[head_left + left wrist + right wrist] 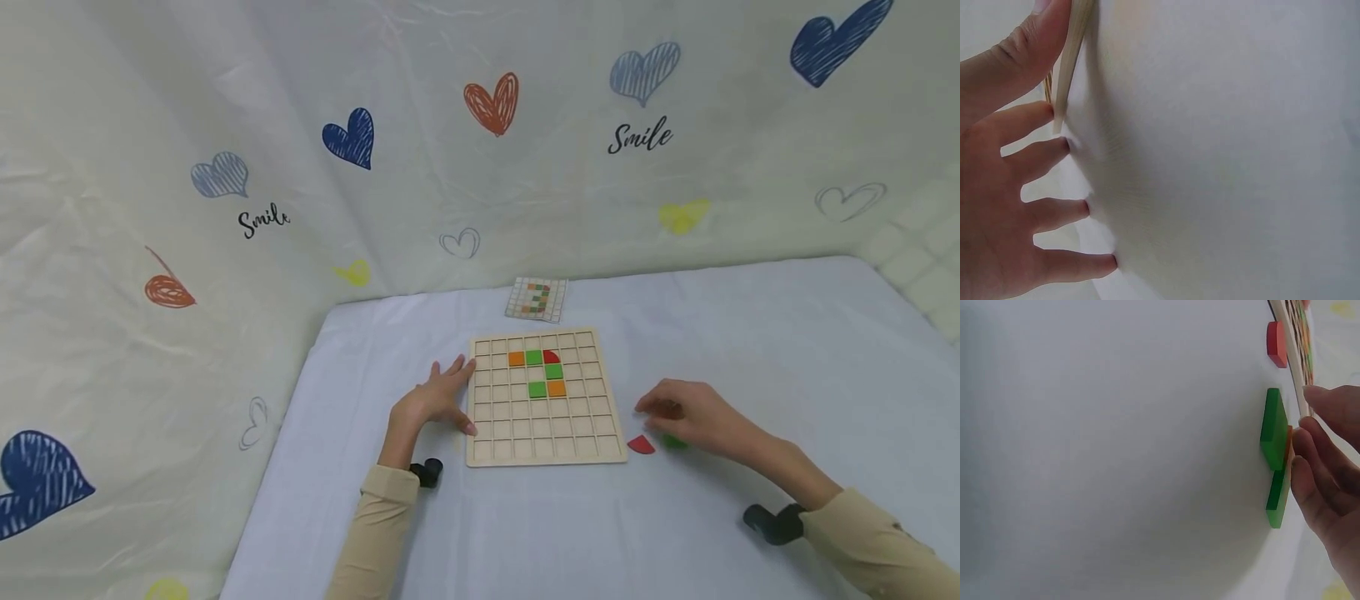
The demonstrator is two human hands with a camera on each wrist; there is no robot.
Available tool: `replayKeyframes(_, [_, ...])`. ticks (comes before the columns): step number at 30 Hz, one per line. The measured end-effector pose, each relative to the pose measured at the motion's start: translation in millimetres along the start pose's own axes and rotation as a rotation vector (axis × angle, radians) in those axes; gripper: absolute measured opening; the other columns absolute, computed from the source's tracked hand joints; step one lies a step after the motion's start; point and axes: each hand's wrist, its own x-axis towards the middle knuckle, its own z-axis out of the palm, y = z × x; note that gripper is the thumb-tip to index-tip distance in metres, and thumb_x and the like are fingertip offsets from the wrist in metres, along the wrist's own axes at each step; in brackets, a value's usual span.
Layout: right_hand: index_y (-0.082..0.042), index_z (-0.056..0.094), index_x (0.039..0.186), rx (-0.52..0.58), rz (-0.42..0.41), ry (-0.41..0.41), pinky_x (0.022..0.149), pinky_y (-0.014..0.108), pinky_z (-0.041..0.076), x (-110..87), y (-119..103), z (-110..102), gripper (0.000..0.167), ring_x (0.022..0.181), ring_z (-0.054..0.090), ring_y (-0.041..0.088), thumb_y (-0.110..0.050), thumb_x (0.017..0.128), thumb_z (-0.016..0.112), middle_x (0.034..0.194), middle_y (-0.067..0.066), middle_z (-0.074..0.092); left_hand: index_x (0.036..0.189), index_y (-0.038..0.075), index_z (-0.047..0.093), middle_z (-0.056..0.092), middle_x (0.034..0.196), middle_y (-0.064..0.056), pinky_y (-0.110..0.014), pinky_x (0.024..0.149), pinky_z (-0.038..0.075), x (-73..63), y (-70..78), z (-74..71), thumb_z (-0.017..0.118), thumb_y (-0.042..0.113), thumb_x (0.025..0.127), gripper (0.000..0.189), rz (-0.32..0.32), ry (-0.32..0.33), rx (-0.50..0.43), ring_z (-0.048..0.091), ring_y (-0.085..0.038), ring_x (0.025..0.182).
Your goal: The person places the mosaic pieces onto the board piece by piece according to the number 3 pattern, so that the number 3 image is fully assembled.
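Note:
My left hand (431, 400) has its fingers spread at the left edge of the wooden grid board (510, 450). In the left wrist view, the thumb presses along the board's side (1072, 56). To the right of the board, my right hand (693, 414) is bent over a few loose pieces, thumb and fingertips apart. In the right wrist view two green square tiles (1274, 431) lie below the fingertips (1300, 440), with an orange piece (1289, 434) partly hidden behind them. A red quarter-round piece (641, 445) lies between this hand and the board.
Orange, green and red pieces (533, 357) sit in the board's upper grid cells. Behind the board lies a small pattern card (536, 300) with coloured squares. A white cloth (540, 533) covers the table, and a printed curtain (420, 192) hangs behind it.

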Motion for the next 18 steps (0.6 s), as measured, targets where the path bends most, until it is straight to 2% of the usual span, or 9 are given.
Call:
replayKeyframes(11, [-0.012,0.078,0.096,-0.045,-0.026,0.044,0.072,0.025,0.056,-12.9,8.6,-3.6,0.022,0.081,0.063,0.003,-0.006,0.077,0.088,0.091,-0.01,0.072,0.166,0.02,0.021,0.009,0.174,-0.004,-0.075,0.119,0.012,-1.4,0.6,-2.7,0.093,0.025,0.073,0.117,0.001,-0.011,-0.018,-0.003,-0.044,0.159])
replayKeyframes(18, [-0.013,0.078,0.095,-0.065,-0.045,0.025,0.066,0.022,0.051,-18.7,10.0,-2.7,0.025,0.076,0.054,0.002,-0.004,0.074,0.089,0.088,-0.012,0.069,0.166,0.019,0.021,0.008,0.174,-0.004,-0.075,0.119,0.013,-1.4,0.6,-1.4,0.093,0.026,0.073,0.118,-0.007,-0.012,-0.017,-0.003,-0.045,0.158])
